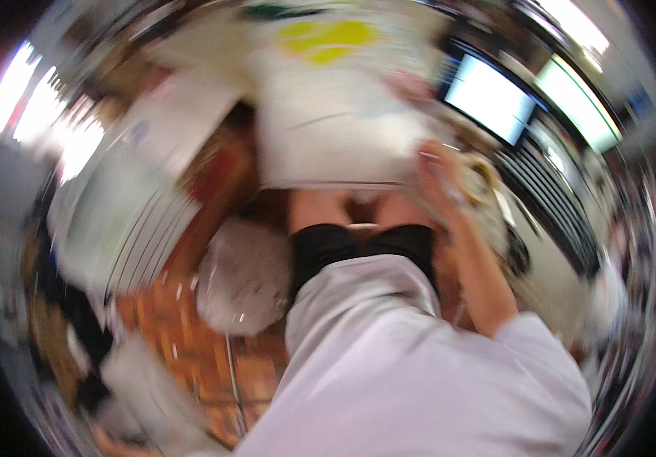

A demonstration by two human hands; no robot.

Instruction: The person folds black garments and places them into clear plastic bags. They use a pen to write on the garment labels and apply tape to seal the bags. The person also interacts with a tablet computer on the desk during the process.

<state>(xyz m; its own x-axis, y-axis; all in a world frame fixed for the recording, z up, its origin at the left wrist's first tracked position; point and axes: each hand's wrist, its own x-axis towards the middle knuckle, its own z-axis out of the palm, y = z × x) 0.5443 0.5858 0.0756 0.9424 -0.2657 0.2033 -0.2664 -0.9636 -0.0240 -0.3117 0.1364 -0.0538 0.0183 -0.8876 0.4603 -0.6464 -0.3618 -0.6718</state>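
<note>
A white bag [336,129] with a yellow patch near its far end spans the upper middle of the head view, above my knees. My right hand [441,179] grips its near right corner, with the thumb on top and the other fingers mostly hidden or blurred. I cannot make out my left hand or left forearm anywhere. Strong motion blur smears the bag's surface, so its contents do not show.
Two lit screens [492,99] stand at the upper right, with a dark keyboard [553,206] on the pale desk in front of them. White stacked drawers [137,221] are at the left. A round, pale stool [244,278] stands on the reddish-brown floor [168,327].
</note>
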